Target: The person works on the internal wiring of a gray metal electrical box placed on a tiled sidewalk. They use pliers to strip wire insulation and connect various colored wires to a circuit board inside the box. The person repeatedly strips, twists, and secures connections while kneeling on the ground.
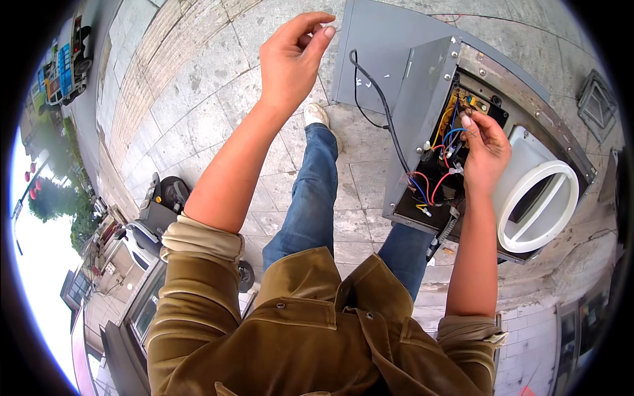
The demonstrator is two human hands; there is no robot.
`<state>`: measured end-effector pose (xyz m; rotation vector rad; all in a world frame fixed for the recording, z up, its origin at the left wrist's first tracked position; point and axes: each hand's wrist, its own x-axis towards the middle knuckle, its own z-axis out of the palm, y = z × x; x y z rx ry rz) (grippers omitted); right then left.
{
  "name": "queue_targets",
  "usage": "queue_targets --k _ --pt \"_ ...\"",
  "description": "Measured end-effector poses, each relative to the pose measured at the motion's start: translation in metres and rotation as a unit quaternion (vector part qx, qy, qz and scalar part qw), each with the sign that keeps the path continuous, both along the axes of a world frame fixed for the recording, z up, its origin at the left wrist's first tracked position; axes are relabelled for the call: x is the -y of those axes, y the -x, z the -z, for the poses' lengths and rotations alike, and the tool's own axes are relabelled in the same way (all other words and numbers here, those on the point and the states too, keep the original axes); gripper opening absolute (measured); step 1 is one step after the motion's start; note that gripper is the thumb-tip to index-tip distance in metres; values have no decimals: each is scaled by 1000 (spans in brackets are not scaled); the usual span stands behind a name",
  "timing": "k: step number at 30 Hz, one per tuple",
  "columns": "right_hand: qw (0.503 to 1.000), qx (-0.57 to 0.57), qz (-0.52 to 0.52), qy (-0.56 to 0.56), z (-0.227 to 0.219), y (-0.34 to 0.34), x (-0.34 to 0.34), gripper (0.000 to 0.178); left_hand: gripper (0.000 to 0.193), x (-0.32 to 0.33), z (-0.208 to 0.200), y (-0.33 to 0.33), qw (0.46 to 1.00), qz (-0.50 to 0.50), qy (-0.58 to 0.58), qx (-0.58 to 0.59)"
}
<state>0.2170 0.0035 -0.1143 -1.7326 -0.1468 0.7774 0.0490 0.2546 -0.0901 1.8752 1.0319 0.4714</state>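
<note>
A grey metal box (pixel 422 112) with one side uncovered lies before me to the right. Inside it, red, blue and yellow wires (pixel 432 188) run past a yellowish circuit board (pixel 456 109). My right hand (pixel 487 148) reaches into the opening, thumb and fingers pinched among the wires; what they grip is too small to make out. A blue wire (pixel 454 132) passes close to the thumb. Beside that hand sits a white round frame (pixel 573 188) with a bar across it. My left hand (pixel 290 63) is raised over the pavement, fingers half curled, thumb and forefinger apart, nothing visible in it.
A black cable (pixel 380 89) loops over a flat grey panel (pixel 370 39) beside the box. A square grate (pixel 598 105) lies on the stone paving at right. A scooter (pixel 158 211) stands at left, and a blue-and-white vehicle (pixel 65 63) is farther off.
</note>
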Motion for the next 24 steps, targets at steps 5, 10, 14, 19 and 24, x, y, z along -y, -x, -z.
queue_targets --k 5,10,14,19,24 --pt "999 27 -11 34 1 -6 4 16 22 43 195 127 950 38 79 -298" --pt "997 60 -40 35 8 -10 30 15 26 99 329 137 936 174 96 -290" --pt "951 208 -97 208 -3 -12 46 21 23 112 399 97 935 137 112 -307" --pt "969 179 -67 154 -20 -7 68 33 20 105 455 57 915 138 35 -378" --pt "952 187 -159 181 -49 -26 122 63 15 101 485 46 888 138 -22 -439"
